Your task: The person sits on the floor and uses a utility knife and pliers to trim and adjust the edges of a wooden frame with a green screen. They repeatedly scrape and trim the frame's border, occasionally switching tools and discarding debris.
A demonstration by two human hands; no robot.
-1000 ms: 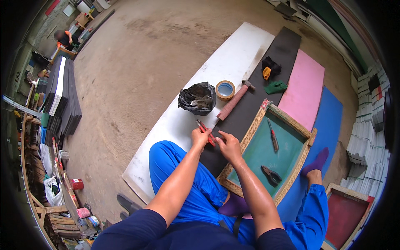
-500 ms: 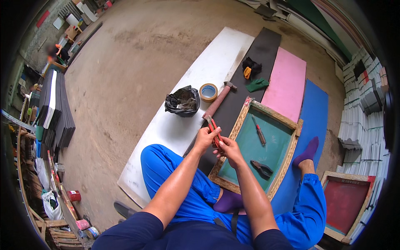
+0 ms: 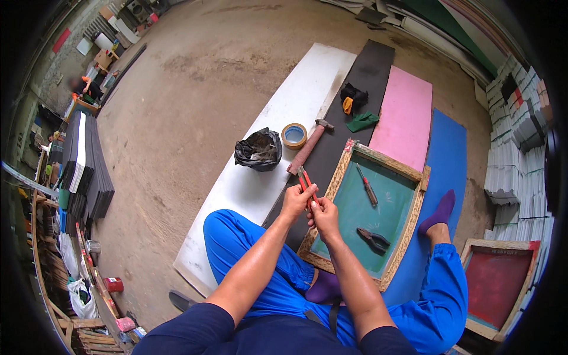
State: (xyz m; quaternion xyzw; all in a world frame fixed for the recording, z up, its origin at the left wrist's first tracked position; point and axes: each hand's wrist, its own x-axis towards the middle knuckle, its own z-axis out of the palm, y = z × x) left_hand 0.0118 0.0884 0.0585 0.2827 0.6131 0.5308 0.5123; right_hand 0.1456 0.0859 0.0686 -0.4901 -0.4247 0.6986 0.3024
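In front of me both hands close around a slim red tool with a grey metal end [image 3: 304, 177], which points up and away; my fingers cover much of it, and its exact kind does not show. My left hand [image 3: 296, 202] grips it from the left, my right hand [image 3: 324, 216] from the right and lower down. Just beyond its tip lies a hammer [image 3: 309, 148] with a wrapped reddish handle. To the right, below my hands' height, a wooden frame with green mesh [image 3: 387, 171] carries a screwdriver [image 3: 368, 188] and dark-handled pliers [image 3: 373, 239].
A black plastic bag [image 3: 258, 150] and a roll of tape [image 3: 294, 136] sit on the white sheet [image 3: 225, 201]. Black and green cloths [image 3: 362, 121] lie farther off. A red mesh frame [image 3: 497, 284] leans by stacked white sheets [image 3: 512, 168]. Another person [image 3: 87, 89] is far left.
My hands have drawn closer together around the red tool, the right one turning more upright. The whole view has shifted slightly; the objects on the sheets stay in place.
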